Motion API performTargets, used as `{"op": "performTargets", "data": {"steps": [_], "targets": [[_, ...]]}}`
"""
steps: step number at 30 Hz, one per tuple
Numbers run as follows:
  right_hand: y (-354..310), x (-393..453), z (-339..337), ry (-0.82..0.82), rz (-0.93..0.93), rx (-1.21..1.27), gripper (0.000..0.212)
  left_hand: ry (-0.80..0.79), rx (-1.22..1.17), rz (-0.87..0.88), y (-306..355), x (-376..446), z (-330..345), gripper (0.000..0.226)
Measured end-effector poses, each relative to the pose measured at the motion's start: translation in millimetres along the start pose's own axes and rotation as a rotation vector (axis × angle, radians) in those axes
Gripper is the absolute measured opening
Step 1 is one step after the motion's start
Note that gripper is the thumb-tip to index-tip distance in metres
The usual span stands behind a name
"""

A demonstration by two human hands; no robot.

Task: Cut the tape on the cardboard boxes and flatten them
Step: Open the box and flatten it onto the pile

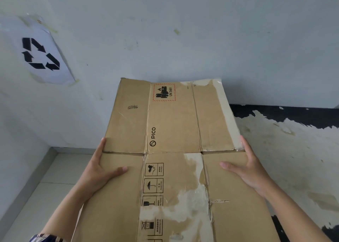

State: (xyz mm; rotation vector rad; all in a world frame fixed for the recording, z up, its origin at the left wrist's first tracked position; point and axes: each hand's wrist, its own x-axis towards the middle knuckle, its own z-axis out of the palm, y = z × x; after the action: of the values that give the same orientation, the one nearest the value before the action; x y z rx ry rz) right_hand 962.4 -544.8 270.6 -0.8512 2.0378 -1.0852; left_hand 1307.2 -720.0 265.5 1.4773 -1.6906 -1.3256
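A flattened brown cardboard box (172, 124) with "PICO" print, a battery warning label and torn paper patches fills the middle of the view, its far end up against the wall. My left hand (100, 170) holds its left edge, thumb lying on the top face and fingers under the edge. My right hand (245, 164) holds the right edge the same way, thumb on top. Strips of clear tape (236, 144) cling along the right edge near my right fingers.
A pale wall (183, 40) stands right behind the box, with a paper recycling sign (42, 54) taped at the left. A tiled floor (45, 186) shows at lower left; a peeling black-and-white surface (293, 150) lies to the right.
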Motion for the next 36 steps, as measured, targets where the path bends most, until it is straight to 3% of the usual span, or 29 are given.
{"op": "performTargets", "data": {"steps": [9, 15, 21, 28, 33, 36], "targets": [[-66.4, -37.6, 76.4, 0.031, -0.088, -0.007, 0.119, 0.008, 0.01, 0.085, -16.1, 0.5, -106.0, 0.109], [-102.5, -75.5, 186.6, 0.06, -0.069, 0.05, 0.121, -0.054, 0.071, 0.07, -54.0, 14.2, -223.7, 0.145], [-126.4, -97.4, 282.4, 0.057, -0.037, 0.047, 0.116, -0.088, 0.109, 0.025, -97.4, 26.3, -313.6, 0.142], [-131.6, -96.2, 355.4, 0.026, -0.015, 0.039, 0.114, -0.067, 0.108, -0.033, -146.5, 35.3, -366.4, 0.14], [-132.4, -89.3, 403.5, -0.027, 0.009, 0.04, 0.112, -0.045, 0.108, -0.086, -182.1, 46.0, -394.9, 0.156], [-132.9, -83.1, 437.7, -0.039, 0.038, 0.027, 0.111, -0.049, 0.117, -0.126, -210.8, 58.7, -415.2, 0.153]]}}
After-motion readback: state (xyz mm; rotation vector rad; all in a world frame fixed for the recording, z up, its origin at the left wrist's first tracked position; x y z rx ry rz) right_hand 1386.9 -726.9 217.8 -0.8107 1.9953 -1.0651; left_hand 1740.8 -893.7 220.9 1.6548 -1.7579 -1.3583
